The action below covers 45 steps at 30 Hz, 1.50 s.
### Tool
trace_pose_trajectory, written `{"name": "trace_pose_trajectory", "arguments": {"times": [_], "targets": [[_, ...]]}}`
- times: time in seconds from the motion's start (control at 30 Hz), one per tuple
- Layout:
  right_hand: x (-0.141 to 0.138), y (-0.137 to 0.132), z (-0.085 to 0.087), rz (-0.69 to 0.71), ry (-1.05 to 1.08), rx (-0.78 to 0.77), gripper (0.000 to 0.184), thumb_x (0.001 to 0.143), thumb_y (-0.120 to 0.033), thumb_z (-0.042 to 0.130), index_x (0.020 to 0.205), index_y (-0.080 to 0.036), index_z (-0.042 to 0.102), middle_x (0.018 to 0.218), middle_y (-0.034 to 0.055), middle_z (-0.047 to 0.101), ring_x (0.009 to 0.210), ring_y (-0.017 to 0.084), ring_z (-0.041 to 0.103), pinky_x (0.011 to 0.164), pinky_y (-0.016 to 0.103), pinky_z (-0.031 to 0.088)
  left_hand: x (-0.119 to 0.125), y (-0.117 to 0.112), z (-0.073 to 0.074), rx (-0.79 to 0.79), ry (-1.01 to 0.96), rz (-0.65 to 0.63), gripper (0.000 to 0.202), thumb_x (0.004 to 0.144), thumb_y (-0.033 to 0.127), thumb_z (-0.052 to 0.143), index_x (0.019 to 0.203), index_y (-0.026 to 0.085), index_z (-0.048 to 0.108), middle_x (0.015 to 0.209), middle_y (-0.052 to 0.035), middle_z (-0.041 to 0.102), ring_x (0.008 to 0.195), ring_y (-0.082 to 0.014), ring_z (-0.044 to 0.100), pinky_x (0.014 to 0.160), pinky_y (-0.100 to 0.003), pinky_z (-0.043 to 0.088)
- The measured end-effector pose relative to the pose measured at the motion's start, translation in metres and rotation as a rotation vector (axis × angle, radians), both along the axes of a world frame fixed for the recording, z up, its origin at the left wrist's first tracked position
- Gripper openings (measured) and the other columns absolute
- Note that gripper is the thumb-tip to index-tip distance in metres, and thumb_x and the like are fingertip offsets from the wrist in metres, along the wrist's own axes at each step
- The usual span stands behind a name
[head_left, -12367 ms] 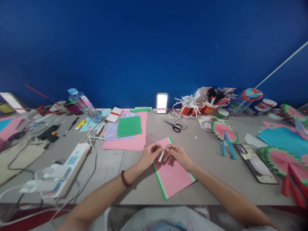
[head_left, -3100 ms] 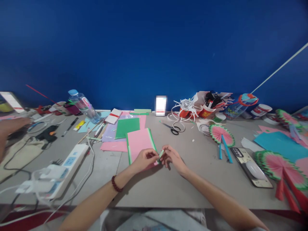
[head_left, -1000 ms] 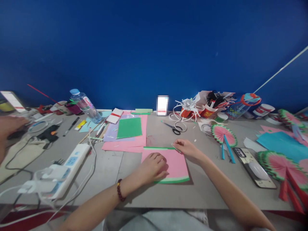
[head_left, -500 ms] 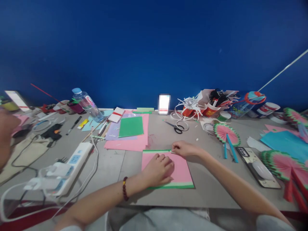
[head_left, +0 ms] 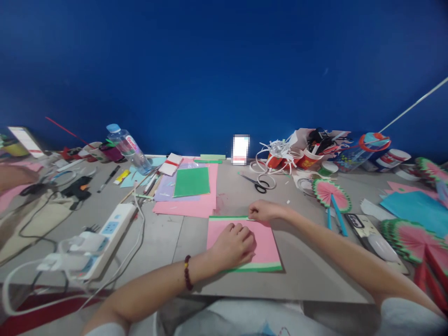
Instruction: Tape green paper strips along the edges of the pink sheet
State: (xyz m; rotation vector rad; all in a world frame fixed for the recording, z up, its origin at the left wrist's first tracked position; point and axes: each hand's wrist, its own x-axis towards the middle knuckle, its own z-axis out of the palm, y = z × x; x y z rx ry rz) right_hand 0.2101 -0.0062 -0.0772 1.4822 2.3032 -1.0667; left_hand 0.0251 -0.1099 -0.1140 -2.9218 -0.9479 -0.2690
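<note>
A sheet of pink paper [head_left: 268, 245] with green and pale strips along its far and near edges lies on the table in front of me. My left hand [head_left: 235, 245] rests on its middle, fingers slightly bent and pressing the sheet flat. At the far edge, my right hand [head_left: 263, 211] is closed in a pinch over the green strip. A whitish sliver shows under those fingertips, but what they hold is too small to make out.
Scissors [head_left: 257, 183] lie beyond the sheet. Green paper [head_left: 192, 182] tops a stack at the back left. A power strip [head_left: 111, 240] is left; a phone [head_left: 360, 223] and watermelon-patterned paper fans [head_left: 332, 193] are right. Another person's arm [head_left: 17, 177] reaches in at far left.
My right hand has slid slightly left along the sheet's far edge, while my left hand stays on the paper. The other person's hand at far left has moved. The view has shifted a little.
</note>
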Motion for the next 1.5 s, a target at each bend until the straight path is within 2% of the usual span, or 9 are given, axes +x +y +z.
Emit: {"name": "trace_pose_trajectory", "arguments": {"times": [0.13,0.57,0.73,0.87,1.23,1.5], "targets": [[-0.004,-0.002,0.004,-0.013,-0.074,0.049,0.013,0.076,-0.027,0.059,0.069,-0.017,0.065,0.061,-0.0013,0.059,0.057,0.010,0.048,0.050,0.021,0.029,0.000,-0.001,0.001,0.004,-0.006,0.008,0.039,0.086,0.049,0.050,0.108,0.017,0.053,0.100,-0.0098,0.055,0.089,-0.0244,0.048,0.072,-0.038,0.037],[-0.009,-0.002,0.007,-0.022,-0.141,0.011,0.013,0.075,-0.024,0.058,0.076,-0.017,0.069,0.068,0.0012,0.065,0.059,0.011,0.053,0.050,0.020,0.032,0.000,-0.002,-0.001,-0.016,-0.032,0.024,0.041,0.085,0.048,0.051,0.109,0.015,0.054,0.102,-0.0108,0.057,0.090,-0.0258,0.051,0.076,-0.039,0.040],[-0.011,0.000,0.003,-0.010,-0.156,0.015,0.012,0.074,-0.025,0.061,0.073,-0.016,0.069,0.067,0.0020,0.065,0.059,0.012,0.054,0.051,0.021,0.033,-0.002,-0.003,-0.006,-0.051,-0.109,0.082,0.056,0.083,0.053,0.052,0.121,0.012,0.051,0.123,-0.0174,0.053,0.109,-0.0304,0.048,0.092,-0.044,0.038],[-0.013,0.001,0.002,0.002,-0.167,0.023,0.011,0.074,-0.025,0.062,0.071,-0.017,0.068,0.066,0.0027,0.064,0.060,0.013,0.054,0.051,0.021,0.033,-0.003,-0.002,-0.008,-0.101,-0.107,0.146,0.062,0.080,0.058,0.052,0.120,0.010,0.053,0.131,-0.0202,0.050,0.113,-0.0331,0.047,0.096,-0.046,0.036],[-0.019,0.000,0.011,0.055,-0.209,0.036,0.014,0.075,-0.023,0.060,0.067,-0.015,0.067,0.061,0.0040,0.061,0.056,0.013,0.052,0.049,0.023,0.032,-0.003,-0.001,-0.005,-0.129,-0.090,0.123,0.060,0.082,0.058,0.051,0.120,0.012,0.053,0.137,-0.0158,0.048,0.114,-0.0310,0.046,0.094,-0.044,0.038],[-0.015,0.000,0.005,0.049,-0.183,0.040,0.013,0.074,-0.023,0.059,0.072,-0.016,0.069,0.065,0.0041,0.064,0.057,0.014,0.054,0.049,0.022,0.033,-0.002,-0.001,-0.004,-0.112,-0.073,0.121,0.061,0.083,0.058,0.048,0.121,0.010,0.054,0.136,-0.0148,0.050,0.113,-0.0309,0.047,0.093,-0.044,0.037]]}}
